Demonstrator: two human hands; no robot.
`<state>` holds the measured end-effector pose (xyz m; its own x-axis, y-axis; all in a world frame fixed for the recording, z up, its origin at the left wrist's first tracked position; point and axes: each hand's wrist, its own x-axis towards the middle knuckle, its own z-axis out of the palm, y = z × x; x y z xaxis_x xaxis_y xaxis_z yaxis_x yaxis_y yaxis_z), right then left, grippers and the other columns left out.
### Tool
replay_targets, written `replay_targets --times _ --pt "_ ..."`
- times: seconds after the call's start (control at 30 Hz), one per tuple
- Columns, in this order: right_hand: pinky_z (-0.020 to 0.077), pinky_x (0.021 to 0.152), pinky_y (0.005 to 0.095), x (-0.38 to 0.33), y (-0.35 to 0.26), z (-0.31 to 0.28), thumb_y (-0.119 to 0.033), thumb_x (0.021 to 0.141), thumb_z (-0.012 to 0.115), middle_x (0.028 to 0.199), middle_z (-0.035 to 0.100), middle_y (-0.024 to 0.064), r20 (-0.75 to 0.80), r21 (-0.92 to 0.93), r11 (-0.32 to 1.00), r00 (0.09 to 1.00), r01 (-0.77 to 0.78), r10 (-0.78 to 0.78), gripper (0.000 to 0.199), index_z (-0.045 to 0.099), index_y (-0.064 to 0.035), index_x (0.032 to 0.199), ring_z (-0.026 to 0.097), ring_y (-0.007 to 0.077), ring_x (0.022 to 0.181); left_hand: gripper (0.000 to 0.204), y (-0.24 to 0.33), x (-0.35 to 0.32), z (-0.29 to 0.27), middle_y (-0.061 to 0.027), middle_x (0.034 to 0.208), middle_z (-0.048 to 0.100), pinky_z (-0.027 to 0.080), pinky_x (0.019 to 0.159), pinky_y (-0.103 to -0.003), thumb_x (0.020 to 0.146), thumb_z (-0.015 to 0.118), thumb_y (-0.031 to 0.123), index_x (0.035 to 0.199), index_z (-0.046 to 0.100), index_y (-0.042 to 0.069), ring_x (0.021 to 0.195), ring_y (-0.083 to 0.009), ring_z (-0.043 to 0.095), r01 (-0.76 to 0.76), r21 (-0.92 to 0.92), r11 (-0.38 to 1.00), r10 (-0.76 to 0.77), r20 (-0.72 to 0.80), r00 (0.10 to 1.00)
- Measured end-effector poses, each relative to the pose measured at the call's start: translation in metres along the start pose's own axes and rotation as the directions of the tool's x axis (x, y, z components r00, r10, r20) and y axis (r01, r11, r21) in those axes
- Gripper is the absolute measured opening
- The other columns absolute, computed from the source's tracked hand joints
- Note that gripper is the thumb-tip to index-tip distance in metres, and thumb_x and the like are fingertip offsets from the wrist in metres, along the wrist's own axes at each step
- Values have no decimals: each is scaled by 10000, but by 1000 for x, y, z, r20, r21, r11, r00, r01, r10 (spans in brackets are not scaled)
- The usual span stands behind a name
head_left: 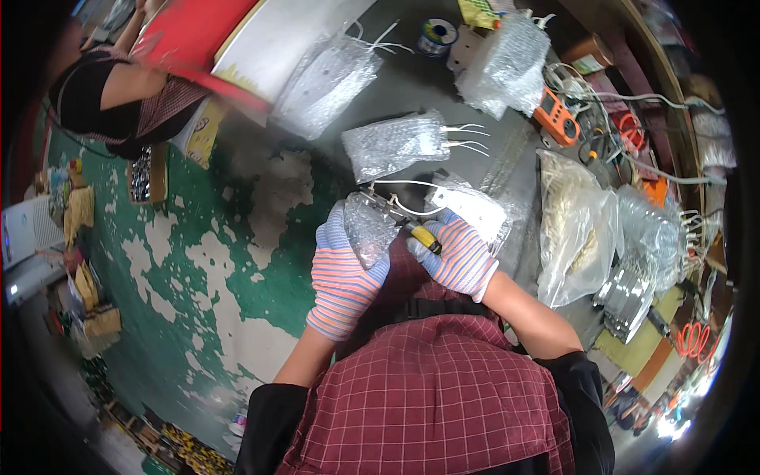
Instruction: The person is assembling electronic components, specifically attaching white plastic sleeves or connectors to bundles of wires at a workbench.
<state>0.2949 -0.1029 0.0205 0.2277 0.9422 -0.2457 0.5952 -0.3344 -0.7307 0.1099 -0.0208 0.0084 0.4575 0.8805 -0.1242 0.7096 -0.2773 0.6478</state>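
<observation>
My left hand, in a striped knit glove, is wrapped round a bubble-wrapped part. White wires come out of the top of that part and loop to the right. My right hand, gloved alike, grips a tool with a yellow and black handle. Its metal end points at the place where the wires leave the wrap; its exact kind is hard to make out. Just beyond my right hand lies another clear-wrapped piece with a bright white face.
Further bubble-wrapped parts with white leads lie on the dark table. Nearby are a solder spool, an orange meter and a plastic bag of pale pieces. A co-worker's arm shows at the upper left, beside a red sheet.
</observation>
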Motion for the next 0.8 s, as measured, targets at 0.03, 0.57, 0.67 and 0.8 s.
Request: replay_targets --times 0.03,0.57,0.67,0.8 --pt "502 775 483 7 -9 -3 -322 895 695 892 650 246 121 -100 994 991 -39 51 323 724 -8 961 629 429 846 942 -6 -2 -6 -243 1268 550 508 951 -450 698 835 259 1459 335 15 1105 -392 625 43 -60 997 -38 71 997" --pt "505 879 410 23 13 14 -327 915 688 1163 634 194 240 126 991 967 50 -79 384 686 -53 1184 641 360 986 892 -58 10 -49 -68 936 517 404 560 -274 666 807 187 1443 410 5 662 -130 463 755 -530 -385 342 678 651" --pt "505 853 408 -12 22 -22 -300 905 688 1043 670 172 163 308 950 987 -50 -1 319 722 -59 1111 641 332 949 908 -47 22 -44 -81 922 536 409 543 -271 683 820 245 1445 398 -13 631 -120 461 772 -560 -301 332 697 636" --pt "509 770 374 -94 41 -55 -206 860 725 944 675 115 -354 321 947 929 12 108 186 725 -60 975 657 252 863 968 -22 42 -16 -92 941 567 429 547 -284 703 850 393 1474 384 38 621 -123 486 790 -613 29 331 751 571"
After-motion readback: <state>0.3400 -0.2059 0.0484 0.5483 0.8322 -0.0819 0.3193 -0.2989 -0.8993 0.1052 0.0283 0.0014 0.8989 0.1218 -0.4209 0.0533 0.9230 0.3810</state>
